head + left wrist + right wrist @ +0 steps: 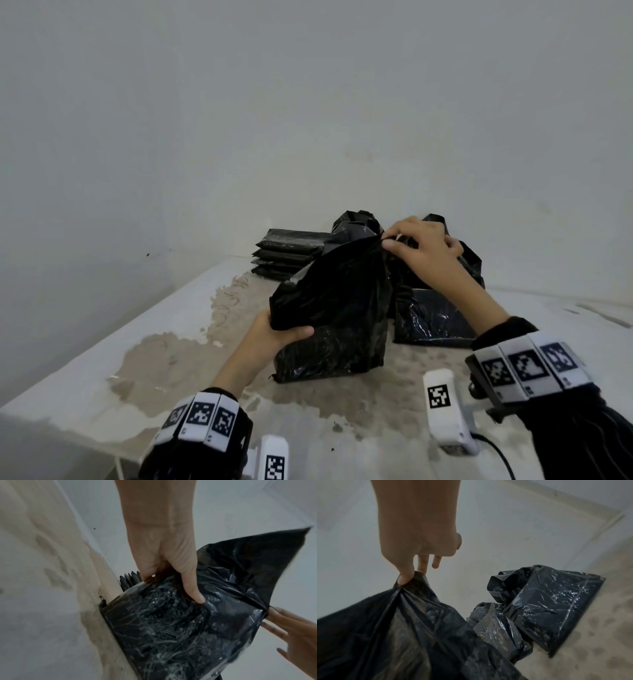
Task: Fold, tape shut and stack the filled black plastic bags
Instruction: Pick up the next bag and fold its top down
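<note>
A filled black plastic bag stands on the table in front of me. My left hand grips its left side, thumb across the front. My right hand pinches the bag's top corner between thumb and fingers and holds the loose plastic up. Behind it to the right lie more filled bags with crumpled open tops. A stack of several flat folded bags sits at the back left against the wall.
The white tabletop carries a wide sandy stain round the bags. Two white tagged devices lie near the front edge, one with a cable and one at the bottom. A pale wall rises directly behind the table.
</note>
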